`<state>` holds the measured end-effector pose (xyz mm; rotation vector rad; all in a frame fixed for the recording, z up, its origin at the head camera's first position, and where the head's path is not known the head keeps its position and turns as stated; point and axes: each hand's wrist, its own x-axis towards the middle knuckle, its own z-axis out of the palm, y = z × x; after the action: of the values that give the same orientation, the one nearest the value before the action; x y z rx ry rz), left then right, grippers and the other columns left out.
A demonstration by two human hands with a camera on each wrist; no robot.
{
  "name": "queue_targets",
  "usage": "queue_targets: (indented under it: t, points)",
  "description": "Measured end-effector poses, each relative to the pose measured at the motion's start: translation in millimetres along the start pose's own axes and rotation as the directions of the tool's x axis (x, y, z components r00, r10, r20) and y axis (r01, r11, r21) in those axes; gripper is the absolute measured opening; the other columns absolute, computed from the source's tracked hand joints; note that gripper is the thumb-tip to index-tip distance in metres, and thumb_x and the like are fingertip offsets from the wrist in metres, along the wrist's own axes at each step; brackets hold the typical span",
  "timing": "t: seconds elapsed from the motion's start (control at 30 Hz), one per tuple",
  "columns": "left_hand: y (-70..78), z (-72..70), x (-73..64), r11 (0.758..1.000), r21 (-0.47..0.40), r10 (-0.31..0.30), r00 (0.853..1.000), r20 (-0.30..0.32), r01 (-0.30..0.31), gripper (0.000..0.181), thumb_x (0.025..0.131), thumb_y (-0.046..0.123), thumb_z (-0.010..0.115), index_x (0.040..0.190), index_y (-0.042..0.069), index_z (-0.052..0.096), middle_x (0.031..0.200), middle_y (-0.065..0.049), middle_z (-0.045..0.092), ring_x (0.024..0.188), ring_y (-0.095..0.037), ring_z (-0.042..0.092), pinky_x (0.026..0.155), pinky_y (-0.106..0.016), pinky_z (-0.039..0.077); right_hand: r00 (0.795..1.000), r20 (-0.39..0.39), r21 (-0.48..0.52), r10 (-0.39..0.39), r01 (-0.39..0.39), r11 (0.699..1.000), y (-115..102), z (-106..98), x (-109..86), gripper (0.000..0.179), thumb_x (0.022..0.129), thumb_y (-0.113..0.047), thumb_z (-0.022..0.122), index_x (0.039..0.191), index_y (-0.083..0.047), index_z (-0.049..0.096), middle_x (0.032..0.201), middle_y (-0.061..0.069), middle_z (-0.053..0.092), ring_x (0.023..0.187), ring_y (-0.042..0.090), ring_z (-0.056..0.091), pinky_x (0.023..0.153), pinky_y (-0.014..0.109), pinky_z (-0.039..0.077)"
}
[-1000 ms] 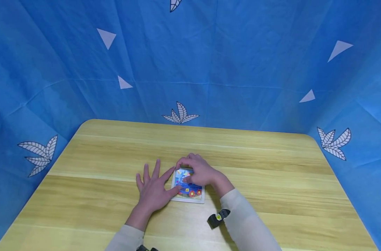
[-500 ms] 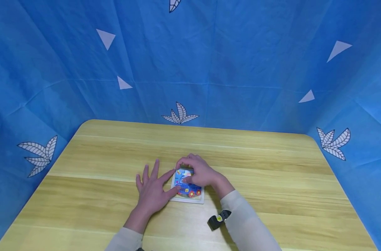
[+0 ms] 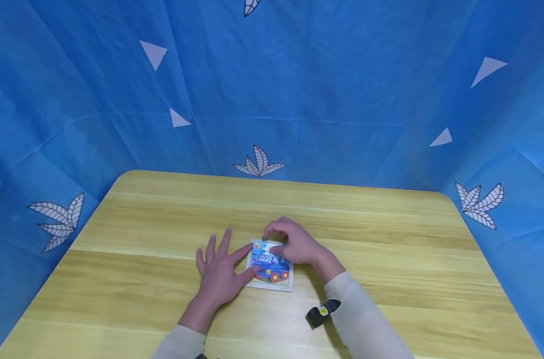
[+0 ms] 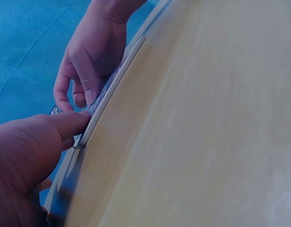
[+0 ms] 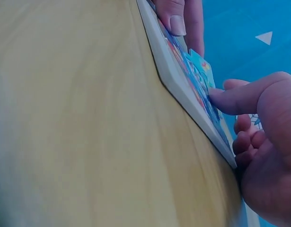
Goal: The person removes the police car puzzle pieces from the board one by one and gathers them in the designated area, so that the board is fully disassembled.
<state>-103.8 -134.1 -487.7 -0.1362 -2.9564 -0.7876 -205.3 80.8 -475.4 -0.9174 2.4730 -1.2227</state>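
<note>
A small jigsaw puzzle [image 3: 276, 286] in a white frame lies on the table, its picture a blue vehicle with eyes and red wheels. My left hand [image 3: 220, 279] rests at its left side, fingers spread; the thumb lies on the picture and the index fingertip touches the upper left corner. Over the puzzle's upper right, my right hand [image 3: 296, 244] pinches a puzzle piece [image 5: 202, 66] between thumb and curled fingers. In the right wrist view that piece stands tilted above the board, its far side hidden. The left wrist view shows both thumbs close together at the frame.
The wood-grain table [image 3: 164, 209] extends around the puzzle on every side. Blue cloth [image 3: 343, 99] with white triangles and leaf prints hangs behind it and at both sides. A black wrist strap [image 3: 323, 313] sits on the right sleeve.
My right hand has shifted a little to the right, uncovering the vehicle's eyes, and a pale patch now shows near its thumb. The left hand stays almost where it was.
</note>
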Motion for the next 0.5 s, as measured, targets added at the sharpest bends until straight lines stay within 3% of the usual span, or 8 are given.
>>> queue_targets:
  t: [0.17, 0.5]
  points:
    - [-0.4, -0.7, -0.4, 1.0, -0.008, 0.021, 1.0, -0.023, -0.021, 0.055, 0.086, 0.054, 0.071, 0.134, 0.028, 0.067, 0.162, -0.018, 0.02, 0.143, -0.053, 0.006, 0.102, -0.074, -0.004, 1.0, -0.006, -0.014, -0.016, 0.016, 1.0, 2.4, 0.0, 0.9, 0.027, 0.085, -0.007, 0.078, 0.106, -0.021, 0.069, 0.096, 0.001, 0.052, 0.088, 0.02, 0.047, 0.079, 0.04, 0.042]
    - [-1.4, -0.7, -0.7, 0.999, -0.02, 0.027, 0.999, -0.029, -0.028, 0.054, 0.086, 0.053, 0.072, 0.134, 0.03, 0.066, 0.162, -0.017, 0.018, 0.143, -0.052, 0.008, 0.101, -0.074, -0.004, 1.0, 0.013, -0.036, -0.012, 0.013, 0.999, 4.2, 3.5, 3.5, 0.023, 0.085, -0.006, 0.077, 0.103, -0.022, 0.073, 0.098, -0.003, 0.054, 0.088, 0.017, 0.049, 0.081, 0.039, 0.042]
